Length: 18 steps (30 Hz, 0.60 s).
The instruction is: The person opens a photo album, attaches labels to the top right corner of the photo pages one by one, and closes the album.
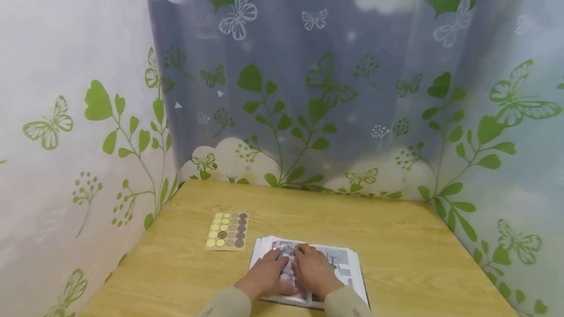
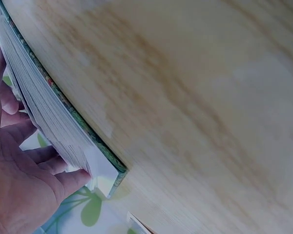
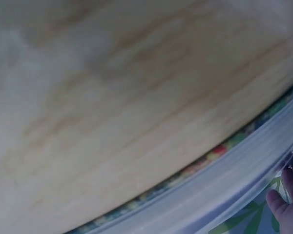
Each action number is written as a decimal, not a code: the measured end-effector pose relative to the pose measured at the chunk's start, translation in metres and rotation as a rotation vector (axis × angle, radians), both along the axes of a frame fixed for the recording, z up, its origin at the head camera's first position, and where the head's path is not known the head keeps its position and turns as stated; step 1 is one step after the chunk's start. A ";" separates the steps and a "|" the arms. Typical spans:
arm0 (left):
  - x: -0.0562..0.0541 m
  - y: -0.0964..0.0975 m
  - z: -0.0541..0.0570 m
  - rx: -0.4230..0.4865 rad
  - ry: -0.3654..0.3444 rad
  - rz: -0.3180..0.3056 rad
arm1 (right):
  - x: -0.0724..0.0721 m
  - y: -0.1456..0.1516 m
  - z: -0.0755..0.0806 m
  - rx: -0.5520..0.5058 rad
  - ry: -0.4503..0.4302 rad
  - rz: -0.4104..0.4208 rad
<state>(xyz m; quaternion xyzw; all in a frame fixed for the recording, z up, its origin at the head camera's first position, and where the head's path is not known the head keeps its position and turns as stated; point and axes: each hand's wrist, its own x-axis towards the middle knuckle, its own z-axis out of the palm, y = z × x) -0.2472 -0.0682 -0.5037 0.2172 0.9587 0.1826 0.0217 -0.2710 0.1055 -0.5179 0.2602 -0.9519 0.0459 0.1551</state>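
A thick book (image 1: 354, 270) lies spread on the wooden table, with grey-toned pictures on its pages. My left hand (image 1: 268, 274) rests on the left page, thumb pointing toward the middle fold. On the other side of the fold, my right hand (image 1: 314, 269) lies on the pages, its fingertips bent slightly near the fold. In the left wrist view, the left hand (image 2: 27, 170) touches the block of pages (image 2: 46, 105) above a patterned cover. The right wrist view shows fingers of the right hand (image 3: 288, 197) at the book's edge (image 3: 219, 170).
A sheet of round stickers (image 1: 226, 231) in yellow, tan and dark brown lies left of the book. The wooden table (image 1: 418, 253) reaches back to a curtain (image 1: 282, 126) printed with leaves and butterflies, which also hangs along both sides.
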 end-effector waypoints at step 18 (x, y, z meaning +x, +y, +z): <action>-0.001 -0.019 -0.001 0.017 0.068 -0.002 | 0.011 0.002 -0.002 -0.045 -0.057 -0.030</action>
